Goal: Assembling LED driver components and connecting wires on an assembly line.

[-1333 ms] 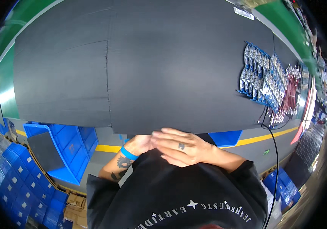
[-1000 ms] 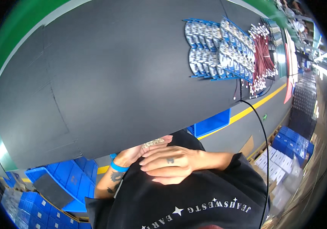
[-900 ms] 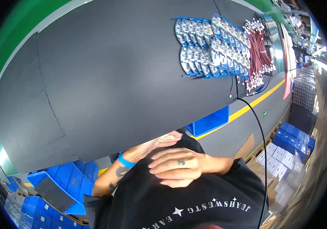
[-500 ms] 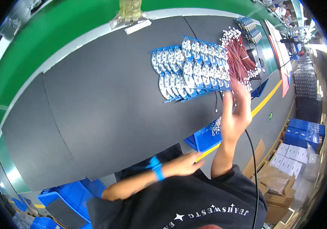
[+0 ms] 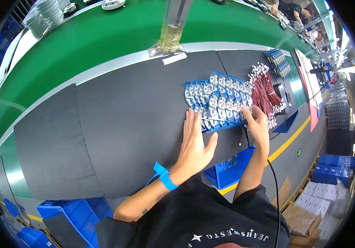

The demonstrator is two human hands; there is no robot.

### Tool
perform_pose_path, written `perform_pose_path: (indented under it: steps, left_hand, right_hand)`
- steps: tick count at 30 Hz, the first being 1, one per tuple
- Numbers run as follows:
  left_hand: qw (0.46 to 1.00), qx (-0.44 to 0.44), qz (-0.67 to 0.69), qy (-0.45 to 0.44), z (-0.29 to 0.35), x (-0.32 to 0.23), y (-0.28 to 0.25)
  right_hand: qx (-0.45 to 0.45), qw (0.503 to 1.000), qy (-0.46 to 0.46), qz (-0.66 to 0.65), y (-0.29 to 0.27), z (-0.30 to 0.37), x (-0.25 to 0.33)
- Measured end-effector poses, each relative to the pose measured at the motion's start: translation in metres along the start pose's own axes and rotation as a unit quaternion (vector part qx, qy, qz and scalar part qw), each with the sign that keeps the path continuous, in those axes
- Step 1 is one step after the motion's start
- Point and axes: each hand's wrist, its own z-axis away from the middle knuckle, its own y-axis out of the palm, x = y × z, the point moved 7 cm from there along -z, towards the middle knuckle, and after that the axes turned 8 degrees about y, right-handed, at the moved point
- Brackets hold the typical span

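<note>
Panels of white-and-blue circuit boards [image 5: 223,97] lie side by side in rows on the black mat [image 5: 132,124]. My left hand [image 5: 196,144] is open, its fingers stretched along the near left corner of the panels and its thumb held apart. At their near right end is my right hand [image 5: 259,128], thumb over the boards and fingers bent by the edge, with a gap between the tips. No object shows lifted in either hand. Right beside the panels spreads a bundle of red wires [image 5: 264,91] with white connectors.
Another stack of boards [image 5: 277,63] lies at the far right. A blue bin [image 5: 231,169] stands below the near edge, and blue crates [image 5: 76,215] at lower left. A metal post [image 5: 173,29] rises behind the mat. A black cable [image 5: 274,177] hangs by my right arm.
My left hand has come up from the near edge to the panels' left side. The right hand has lowered onto their right end. The whole view has shifted, showing more of the green bench.
</note>
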Motion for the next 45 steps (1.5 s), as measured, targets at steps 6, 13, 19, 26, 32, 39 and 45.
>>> perform_pose_path:
  steps: [6,13,19,26,32,39,45]
  left_hand:
    - [0.815,-0.175,0.426,-0.352,-0.014,0.038,-0.018]
    - [0.833,-0.113,0.469,-0.272,-0.026,0.045,-0.012]
    - [0.794,-0.177,0.512,-0.275,-0.016,0.037,-0.058]
    - [0.86,-0.324,0.362,-0.156,0.021,0.025,-0.157]
    - [0.817,-0.431,0.375,-0.078,0.067,0.026,-0.204]
    - [0.859,-0.48,0.167,-0.067,0.056,0.014,-0.218]
    - [0.847,-0.399,0.302,-0.178,0.046,0.044,-0.288]
  right_hand:
    - [0.022,0.997,0.005,-0.07,0.006,-0.015,-0.009]
    - [0.085,0.977,0.006,-0.196,0.022,-0.007,-0.007]
    - [0.068,0.964,0.007,-0.256,0.059,0.019,0.023]
    - [0.088,0.929,-0.002,-0.36,0.153,0.095,0.059]
    - [0.178,0.872,0.017,-0.455,0.228,0.152,0.089]
    - [0.237,0.857,-0.034,-0.457,0.242,0.188,0.107]
    - [-0.106,0.947,-0.301,0.05,0.108,0.11,0.065]
